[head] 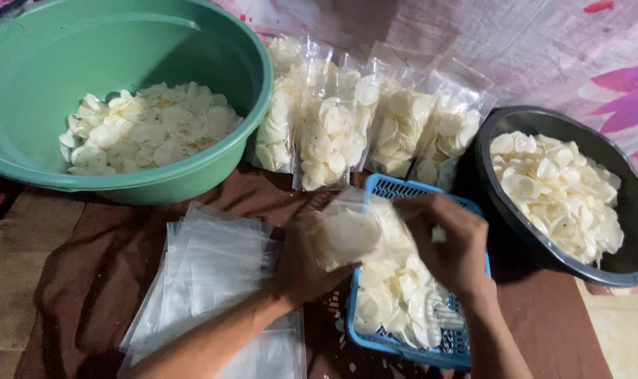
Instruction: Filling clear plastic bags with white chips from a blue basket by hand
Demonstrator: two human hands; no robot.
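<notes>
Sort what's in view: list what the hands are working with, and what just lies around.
In use: left hand and right hand on a clear bag of chips; blue basket below them.

Lying about: empty bags; filled bags; green basin; black bowl; brown cloth.

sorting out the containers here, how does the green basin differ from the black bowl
The green basin is bigger than the black bowl, and it sits at the far left while the black bowl sits at the right, beside the blue basket. The white chips form a low layer deep in the green basin; those in the black bowl are heaped nearer its rim. Both are round, open-topped and hold the same pale round chips.
</notes>
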